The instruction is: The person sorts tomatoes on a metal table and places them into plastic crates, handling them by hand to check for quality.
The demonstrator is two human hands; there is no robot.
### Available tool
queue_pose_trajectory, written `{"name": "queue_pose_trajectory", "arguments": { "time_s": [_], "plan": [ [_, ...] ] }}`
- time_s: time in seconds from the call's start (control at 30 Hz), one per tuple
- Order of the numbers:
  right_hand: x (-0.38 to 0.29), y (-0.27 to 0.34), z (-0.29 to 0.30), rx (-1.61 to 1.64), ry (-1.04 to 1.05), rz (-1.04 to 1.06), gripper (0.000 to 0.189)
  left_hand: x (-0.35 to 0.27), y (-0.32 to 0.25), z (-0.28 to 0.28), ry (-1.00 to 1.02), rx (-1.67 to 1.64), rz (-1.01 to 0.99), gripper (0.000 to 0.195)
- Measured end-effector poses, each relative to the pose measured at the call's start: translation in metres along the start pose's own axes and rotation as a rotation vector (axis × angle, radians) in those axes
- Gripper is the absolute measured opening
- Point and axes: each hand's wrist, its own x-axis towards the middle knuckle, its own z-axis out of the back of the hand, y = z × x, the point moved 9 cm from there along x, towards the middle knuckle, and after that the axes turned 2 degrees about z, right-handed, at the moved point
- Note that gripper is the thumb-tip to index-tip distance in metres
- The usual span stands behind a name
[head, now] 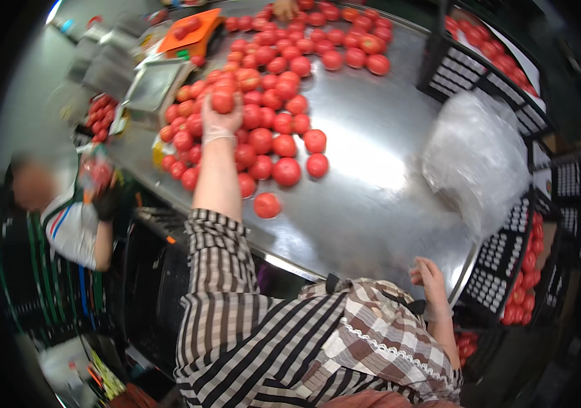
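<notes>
My left hand [223,118], in a thin clear glove, reaches over the heap with its fingers around a red tomato [222,101]. More tomatoes [286,172] lie beneath and about it on the stainless steel table [357,204]. Some tomatoes sit close to the held one, so whether the hand also grips a second is hard to tell. Low by the table's right front corner, my right hand [429,279] hangs beside my checked apron [372,331]. It is also gloved, its fingers loosely bent and apart, with nothing seen in it.
A large clear plastic bag [476,158] lies at the table's right edge, near black crates [494,265] of tomatoes. An orange scale [192,31] and a metal-topped box [155,84] stand at the left. Another person's hand [285,9] touches tomatoes at the far side. A co-worker [74,234] holds bagged tomatoes.
</notes>
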Motion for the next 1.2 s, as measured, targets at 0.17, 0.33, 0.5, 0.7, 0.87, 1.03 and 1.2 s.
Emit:
{"name": "queue_pose_trajectory", "arguments": {
  "time_s": [0.17, 0.33, 0.5, 0.7, 0.87, 1.03, 1.2],
  "plan": [
    [0.002, -0.008, 0.02, 0.055, -0.012, 0.072, 0.038, 0.075, -0.051, 0.079, -0.423, -0.02, 0.002, 0.024],
    [-0.024, 0.005, 0.105, -0.067, -0.317, 0.348, 0.031, 0.067, -0.168, 0.071, -0.429, 0.282, -0.134, 0.046],
    [-0.131, 0.028, 0.277, -0.591, -1.173, 0.659, 0.028, -0.009, -0.119, 0.035, -0.406, 0.69, -0.416, 0.04],
    [-0.142, -0.034, 0.397, -1.119, -0.835, 0.132, 0.068, -0.145, 0.195, 0.002, 0.121, 0.927, 0.072, 0.034],
    [-0.114, -0.025, 0.413, -1.216, -0.578, -0.039, 0.067, -0.324, 0.48, 0.003, 0.126, 1.251, 0.68, 0.049],
    [-0.124, -0.004, 0.425, -0.943, -0.539, -0.014, 0.065, -0.469, 0.647, -0.047, 0.544, 1.29, 1.161, 0.048],
    [-0.144, 0.02, 0.384, -0.023, -0.293, 0.391, 0.075, -0.544, 0.721, -0.085, 0.689, 1.014, 1.363, 0.064]
  ]
}}
